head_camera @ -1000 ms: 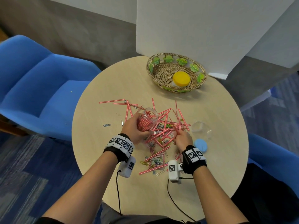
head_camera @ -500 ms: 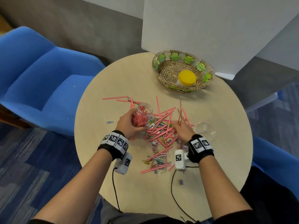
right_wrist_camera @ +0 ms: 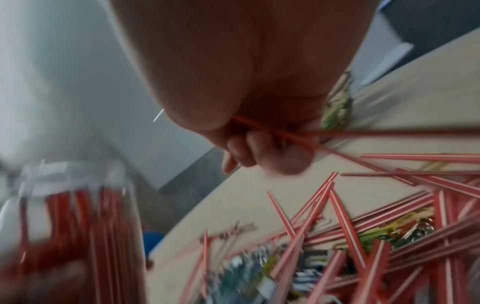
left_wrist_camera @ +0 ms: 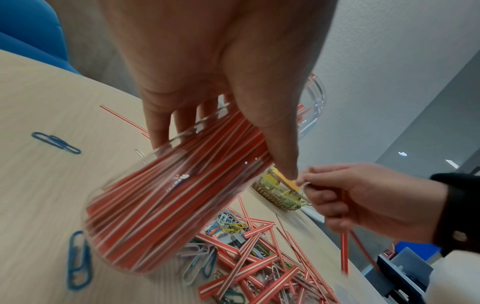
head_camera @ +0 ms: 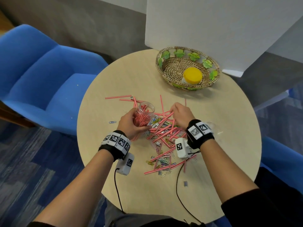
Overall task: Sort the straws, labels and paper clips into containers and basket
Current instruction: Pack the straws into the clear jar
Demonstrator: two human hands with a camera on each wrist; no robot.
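Observation:
My left hand (head_camera: 131, 123) grips a clear jar (head_camera: 144, 114) packed with red-and-white straws, tilted above the round table (head_camera: 114, 79); the same jar (left_wrist_camera: 166, 205) fills the left wrist view. My right hand (head_camera: 179, 114) pinches a few straws (right_wrist_camera: 298, 137) just right of the jar's mouth, and these straws (left_wrist_camera: 344, 246) hang below its fist (left_wrist_camera: 363, 197). A heap of loose straws (head_camera: 164, 133), coloured paper clips (head_camera: 160, 163) and small metal label pieces lies between my wrists. The woven basket (head_camera: 165, 69) stands at the far right.
A yellow-lidded container (head_camera: 192, 77) lies inside the basket. A single blue paper clip (head_camera: 112, 122) sits left of the jar. Part of a clear container (head_camera: 211, 124) shows behind my right wrist. Blue chairs (head_camera: 41, 76) flank the table; a white board (head_camera: 213, 27) stands behind.
My right hand rose from the heap with a few straws and moved up and left toward the jar's mouth. My left hand kept hold of the jar.

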